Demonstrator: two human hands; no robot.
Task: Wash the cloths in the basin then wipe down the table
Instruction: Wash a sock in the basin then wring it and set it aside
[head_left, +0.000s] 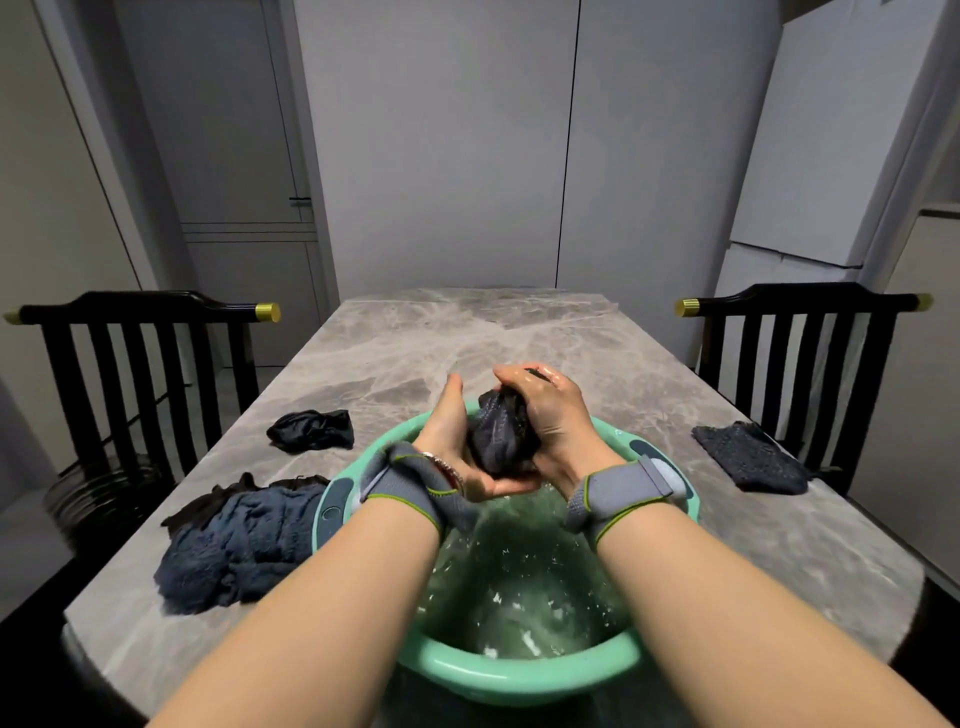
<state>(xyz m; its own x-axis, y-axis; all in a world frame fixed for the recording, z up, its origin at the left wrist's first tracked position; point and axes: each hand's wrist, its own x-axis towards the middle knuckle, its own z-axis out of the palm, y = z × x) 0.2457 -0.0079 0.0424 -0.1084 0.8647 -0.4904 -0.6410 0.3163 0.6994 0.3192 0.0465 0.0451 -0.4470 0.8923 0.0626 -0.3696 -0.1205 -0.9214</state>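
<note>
The left hand cups one balled wet cloth from below and the right hand curls over its top, above the far rim of the basin. I judge the washing half done: a heap and a black cloth wait near the left edge of the tabletop, and another cloth lies at the right edge. Wiping is not yet begun

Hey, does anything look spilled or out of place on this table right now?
No spill shows: the water is inside the green basin below the wrung cloth. The only oddity: the folded dark cloth on the right lies at the edge of the table, one corner seemingly overhanging.
</note>
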